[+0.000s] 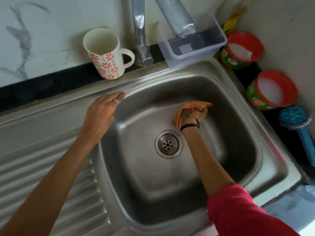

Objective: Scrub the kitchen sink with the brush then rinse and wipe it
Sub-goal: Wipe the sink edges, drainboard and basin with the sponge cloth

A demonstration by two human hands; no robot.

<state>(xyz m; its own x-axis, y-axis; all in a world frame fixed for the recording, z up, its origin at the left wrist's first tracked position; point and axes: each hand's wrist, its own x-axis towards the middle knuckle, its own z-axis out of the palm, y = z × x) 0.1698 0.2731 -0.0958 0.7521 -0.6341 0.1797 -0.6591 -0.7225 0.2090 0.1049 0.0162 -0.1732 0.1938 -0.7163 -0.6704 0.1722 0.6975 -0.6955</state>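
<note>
On the left, the left hand (102,111) lies flat with straight fingers on the rim of the stainless steel kitchen sink (272,171), at the basin's far left corner beside the ribbed draining board (51,167), apparently as a brace. Behind it on the bench stands a white mug with red flower print (106,56), next to the chrome tap (140,31). In the basin, past the round metal drain (168,144), the right hand (193,116) grips a crumpled orange cloth (197,105) and presses it to the far wall. This looks like the last step, wiping: no water runs, and the blue scrubbing brush (298,123) lies idle on the dark bench at the right, near two red-rimmed tubs of white cleaner (272,90). The next move probably calls for sweeping the cloth along the remaining walls and the floor towards the drain.
</note>
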